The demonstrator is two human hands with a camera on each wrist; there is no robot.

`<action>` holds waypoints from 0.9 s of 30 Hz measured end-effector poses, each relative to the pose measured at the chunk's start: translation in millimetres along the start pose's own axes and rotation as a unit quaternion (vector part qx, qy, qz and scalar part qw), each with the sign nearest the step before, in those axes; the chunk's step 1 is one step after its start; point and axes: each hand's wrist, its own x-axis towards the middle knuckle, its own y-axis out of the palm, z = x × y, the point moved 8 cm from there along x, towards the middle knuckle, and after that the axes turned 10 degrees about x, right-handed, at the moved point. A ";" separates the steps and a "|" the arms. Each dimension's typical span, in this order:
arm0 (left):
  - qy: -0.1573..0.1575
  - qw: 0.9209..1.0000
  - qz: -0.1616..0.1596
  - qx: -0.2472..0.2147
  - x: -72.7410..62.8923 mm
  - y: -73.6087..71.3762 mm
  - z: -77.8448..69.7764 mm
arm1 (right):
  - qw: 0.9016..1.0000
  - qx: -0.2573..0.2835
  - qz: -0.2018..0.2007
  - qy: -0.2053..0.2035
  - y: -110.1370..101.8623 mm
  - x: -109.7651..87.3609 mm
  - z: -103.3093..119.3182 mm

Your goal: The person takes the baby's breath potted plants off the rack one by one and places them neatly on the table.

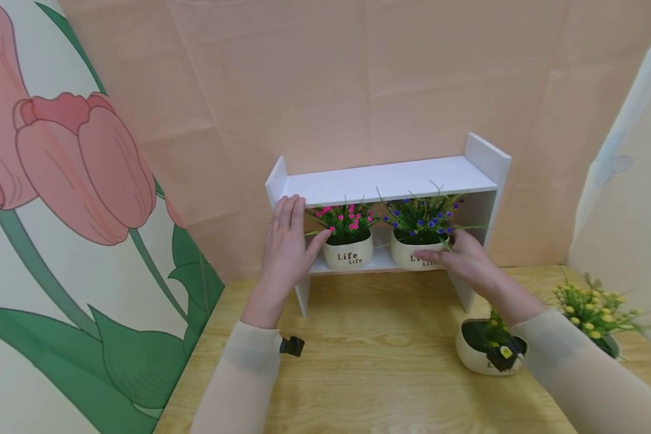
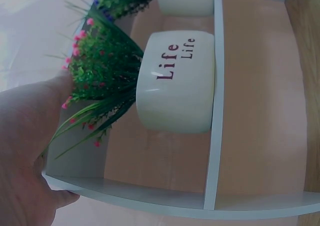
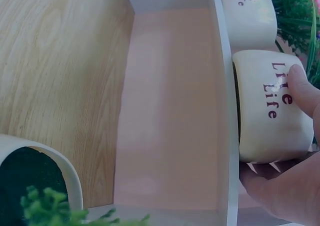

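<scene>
A small white two-level shelf stands against the back covering. My left hand rests at its upper left corner, fingers straight and thumb spread to the right. On the lower board sits a white "Life" pot with pink flowers, near that thumb. To its right is a like pot with blue-purple flowers, at the board's front edge. My right hand grips this pot, thumb across its front. In the right wrist view, fingers reach round the side of the pot; their tips are hidden.
Two more pots with yellow flowers stand on the wooden table at the right: a white pot partly behind the right forearm, and a bushier plant beyond it. A tulip-printed panel borders the left side.
</scene>
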 end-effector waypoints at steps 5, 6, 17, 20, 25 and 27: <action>-0.004 1.000 0.010 -0.001 0.4 1.7 0.7 | 1.000 -0.002 0.001 0.002 0.3 -6.8 -0.6; -0.004 1.000 0.012 -0.001 0.3 1.9 0.7 | 1.000 -0.002 0.002 0.005 0.8 -8.1 -1.0; -0.005 1.000 0.006 -0.006 -1.2 2.4 1.1 | 1.000 -0.021 -0.011 0.017 1.9 -27.4 -2.6; -0.006 1.000 0.003 -0.006 -1.6 1.9 0.9 | 0.999 -0.031 -0.011 0.015 2.0 -32.7 -1.7; -0.005 1.000 0.002 -0.003 -1.3 1.5 0.7 | 0.999 -0.040 -0.014 0.021 1.7 -42.6 -0.4; -0.005 1.000 0.003 -0.003 -0.7 1.4 0.5 | 0.999 -0.041 -0.016 0.021 1.1 -47.3 0.0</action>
